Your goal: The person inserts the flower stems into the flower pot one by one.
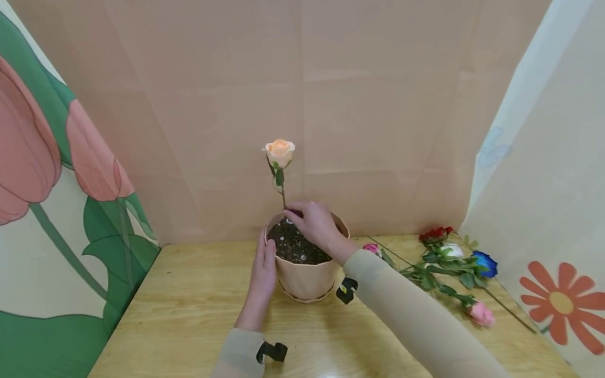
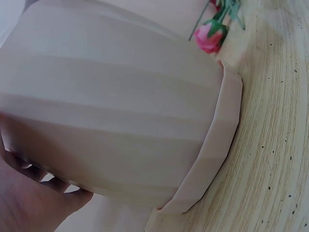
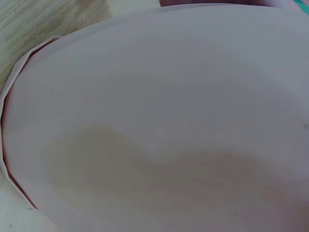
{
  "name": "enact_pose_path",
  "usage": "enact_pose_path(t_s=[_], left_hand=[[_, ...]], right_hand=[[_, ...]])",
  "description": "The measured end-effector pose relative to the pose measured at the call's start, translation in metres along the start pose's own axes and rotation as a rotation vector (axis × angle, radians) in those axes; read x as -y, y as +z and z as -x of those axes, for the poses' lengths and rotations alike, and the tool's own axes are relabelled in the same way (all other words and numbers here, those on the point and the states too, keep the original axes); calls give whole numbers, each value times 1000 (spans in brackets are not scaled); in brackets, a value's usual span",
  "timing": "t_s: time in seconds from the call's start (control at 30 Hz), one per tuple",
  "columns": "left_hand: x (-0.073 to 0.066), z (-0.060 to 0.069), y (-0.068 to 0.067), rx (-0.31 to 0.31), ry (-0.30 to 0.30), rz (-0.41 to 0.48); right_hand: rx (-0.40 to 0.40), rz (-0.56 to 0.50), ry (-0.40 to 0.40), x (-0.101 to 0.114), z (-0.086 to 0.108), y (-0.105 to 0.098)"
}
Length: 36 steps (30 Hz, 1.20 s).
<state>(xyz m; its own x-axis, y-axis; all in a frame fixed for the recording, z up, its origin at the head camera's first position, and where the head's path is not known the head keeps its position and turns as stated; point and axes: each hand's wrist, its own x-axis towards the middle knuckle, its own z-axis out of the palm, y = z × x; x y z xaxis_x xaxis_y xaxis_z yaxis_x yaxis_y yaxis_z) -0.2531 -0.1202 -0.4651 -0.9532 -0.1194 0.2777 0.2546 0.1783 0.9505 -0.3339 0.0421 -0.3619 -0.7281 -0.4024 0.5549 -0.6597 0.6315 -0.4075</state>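
Standing nearly upright over the far left part of the pot, the peach rose (image 1: 279, 153) rises on a thin stem (image 1: 283, 194), pinched low between thumb and fingers of the right hand (image 1: 314, 223); those fingers hide whether its end is in the soil (image 1: 295, 244). It should be light, with soft petals and a stiffer stem, so low on the stem seems the best hold. The left hand (image 1: 264, 265) rests along the side of the pot (image 1: 302, 278), fingers extended and pressed to its smooth wall, which may be slippery; filled, the pot is probably the heavier thing. Its faceted rim sits close to both hands and could catch a wrist. Below, a saucer (image 1: 304, 301) stands on the worktop (image 1: 189, 294), which offers room leftward and toward the person. Behind rises a fabric backdrop (image 1: 212, 131); rightward, loose flowers (image 1: 485, 264) narrow the space.
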Motion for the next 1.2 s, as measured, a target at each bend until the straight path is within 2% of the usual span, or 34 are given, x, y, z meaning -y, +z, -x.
enact_pose_path(t_s=[0.4, 0.57, 0.7, 0.9, 1.2], left_hand=[[2, 1, -1, -2, 7, 2], [1, 0, 3, 7, 27, 25], [0, -1, 6, 14, 34, 32], [-2, -1, 9, 24, 17, 13], [-6, -5, 9, 36, -1, -6]], right_hand=[[-31, -55, 112, 0, 5, -2], [-64, -83, 167, 0, 8, -9], [-99, -91, 178, 0, 13, -18], [-116, -175, 206, 0, 23, -43], [-167, -313, 344, -7, 47, -104]])
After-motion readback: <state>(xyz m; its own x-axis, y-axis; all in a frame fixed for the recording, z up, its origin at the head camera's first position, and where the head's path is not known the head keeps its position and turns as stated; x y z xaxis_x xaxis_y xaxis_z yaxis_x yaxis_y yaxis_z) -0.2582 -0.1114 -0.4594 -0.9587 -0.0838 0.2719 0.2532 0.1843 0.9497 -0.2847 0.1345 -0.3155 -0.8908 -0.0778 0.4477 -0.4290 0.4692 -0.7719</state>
